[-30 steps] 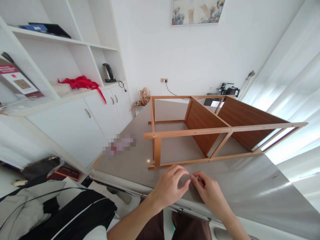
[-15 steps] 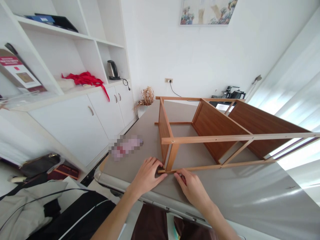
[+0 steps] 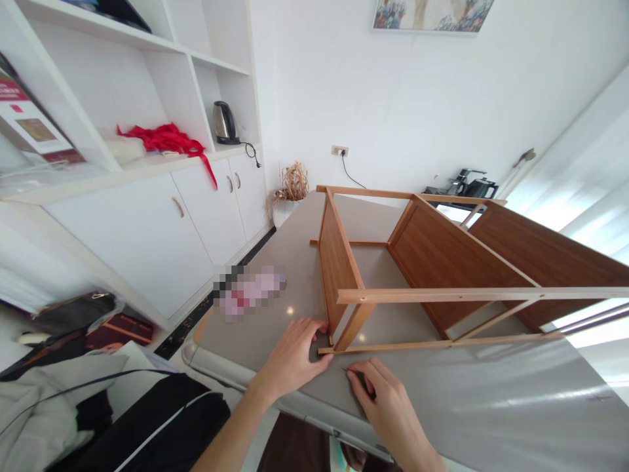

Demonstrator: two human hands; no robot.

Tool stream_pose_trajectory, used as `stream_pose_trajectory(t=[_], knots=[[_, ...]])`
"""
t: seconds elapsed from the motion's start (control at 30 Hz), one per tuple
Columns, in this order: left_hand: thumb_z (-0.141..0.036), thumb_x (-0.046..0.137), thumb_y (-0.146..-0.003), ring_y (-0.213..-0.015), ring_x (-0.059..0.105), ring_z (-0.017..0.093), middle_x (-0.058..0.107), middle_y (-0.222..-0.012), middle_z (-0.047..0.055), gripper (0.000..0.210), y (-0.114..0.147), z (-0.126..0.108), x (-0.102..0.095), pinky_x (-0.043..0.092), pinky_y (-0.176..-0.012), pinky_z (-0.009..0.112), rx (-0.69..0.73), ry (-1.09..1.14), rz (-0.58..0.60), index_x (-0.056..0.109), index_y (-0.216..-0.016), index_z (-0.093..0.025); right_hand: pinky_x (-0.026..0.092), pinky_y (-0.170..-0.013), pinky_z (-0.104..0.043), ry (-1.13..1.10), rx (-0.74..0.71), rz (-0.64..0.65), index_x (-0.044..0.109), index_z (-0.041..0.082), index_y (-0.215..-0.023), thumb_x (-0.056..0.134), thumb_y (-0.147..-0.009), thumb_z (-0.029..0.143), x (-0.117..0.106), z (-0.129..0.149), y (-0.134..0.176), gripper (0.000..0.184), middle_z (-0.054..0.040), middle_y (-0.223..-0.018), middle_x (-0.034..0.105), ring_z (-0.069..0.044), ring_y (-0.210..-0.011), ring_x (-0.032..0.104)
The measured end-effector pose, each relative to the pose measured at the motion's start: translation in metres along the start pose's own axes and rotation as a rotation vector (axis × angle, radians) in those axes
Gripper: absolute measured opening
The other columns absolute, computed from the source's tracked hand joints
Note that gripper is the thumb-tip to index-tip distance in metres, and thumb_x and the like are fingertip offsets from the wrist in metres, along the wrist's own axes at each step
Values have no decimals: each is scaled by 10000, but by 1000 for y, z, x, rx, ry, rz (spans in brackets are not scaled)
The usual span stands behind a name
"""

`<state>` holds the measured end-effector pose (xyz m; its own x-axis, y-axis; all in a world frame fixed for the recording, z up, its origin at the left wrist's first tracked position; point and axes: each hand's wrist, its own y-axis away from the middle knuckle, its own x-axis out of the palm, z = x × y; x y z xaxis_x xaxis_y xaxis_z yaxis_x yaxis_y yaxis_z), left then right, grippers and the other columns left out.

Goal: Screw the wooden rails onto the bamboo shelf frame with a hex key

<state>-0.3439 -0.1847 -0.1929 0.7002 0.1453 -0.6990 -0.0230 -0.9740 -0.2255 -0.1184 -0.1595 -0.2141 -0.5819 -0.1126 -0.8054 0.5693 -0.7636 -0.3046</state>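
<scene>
A wooden shelf frame (image 3: 442, 295) with brown panels lies on its side on the grey table (image 3: 275, 275). My left hand (image 3: 295, 351) holds the near left corner of the frame, thumb and fingers on either side of the low rail's end. Just right of that corner and apart from the wood, my right hand (image 3: 381, 390) is closed in a pinch. A small thin dark item (image 3: 344, 370) pokes out from its fingertips toward the rail; most of it is hidden in the hand, so its kind is unclear.
A blurred pinkish item (image 3: 253, 292) lies at the table's left edge. White cabinets (image 3: 147, 223) line the left wall, with a kettle (image 3: 225, 123) and red cloth (image 3: 167, 139) on them. Bags and clothes (image 3: 122, 406) are heaped at lower left. A dried plant (image 3: 293, 183) stands behind the table.
My right hand has drawn back from the low rail, toward me and slightly right, and the thin item now shows. My left hand stays at the corner. The camera view has shifted a little.
</scene>
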Motion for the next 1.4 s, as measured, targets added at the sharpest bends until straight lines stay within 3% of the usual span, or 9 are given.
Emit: stream_pose_trajectory(t=[0.23, 0.4, 0.57, 0.77, 1.1, 1.4], knots=[[-223, 754, -698, -792, 577, 183, 665, -936, -13, 385, -16, 1, -10, 417, -790, 326, 10, 29, 107, 581, -1042, -240, 407, -555, -210, -56, -17, 4, 618, 240, -908, 471, -1011, 342, 7, 5, 5, 206, 45, -664, 508, -103, -548, 515], [-222, 757, -686, -758, 569, 171, 646, -836, -34, 383, -22, 5, -11, 402, -756, 301, 32, 35, 130, 592, -1031, -240, 386, -552, -215, -40, -12, -67, 596, 221, -814, 475, -1010, 338, 14, 15, 1, 259, 42, -653, 488, -100, -543, 499], [-233, 742, -716, -761, 569, 162, 677, -907, -31, 377, -22, 7, -12, 402, -773, 297, 60, 67, 160, 590, -1060, -245, 377, -558, -218, -11, 9, -130, 591, 214, -793, 481, -1008, 316, 18, 18, -5, 263, 40, -648, 489, -103, -548, 493], [-180, 736, -647, -731, 569, 154, 676, -908, -36, 414, -25, 7, -14, 412, -756, 291, 72, 74, 176, 571, -1022, -238, 380, -568, -226, 33, -73, -160, 577, 207, -776, 467, -1013, 273, 21, 26, -12, 269, 24, -662, 530, -112, -566, 525], [-230, 766, -641, -687, 576, 140, 685, -908, -55, 397, -31, 8, -20, 414, -714, 278, 48, 103, 212, 556, -978, -242, 429, -627, -246, 70, -160, -196, 618, 200, -877, 491, -995, 177, 27, 25, -10, 175, -1, -697, 583, -134, -625, 584], [-258, 750, -672, -704, 578, 155, 656, -831, -45, 365, -32, 9, -22, 400, -707, 282, 38, 58, 219, 581, -995, -243, 450, -598, -240, 106, -148, -219, 636, 196, -910, 471, -1007, 183, 24, 28, -11, 192, -5, -675, 586, -130, -594, 589]])
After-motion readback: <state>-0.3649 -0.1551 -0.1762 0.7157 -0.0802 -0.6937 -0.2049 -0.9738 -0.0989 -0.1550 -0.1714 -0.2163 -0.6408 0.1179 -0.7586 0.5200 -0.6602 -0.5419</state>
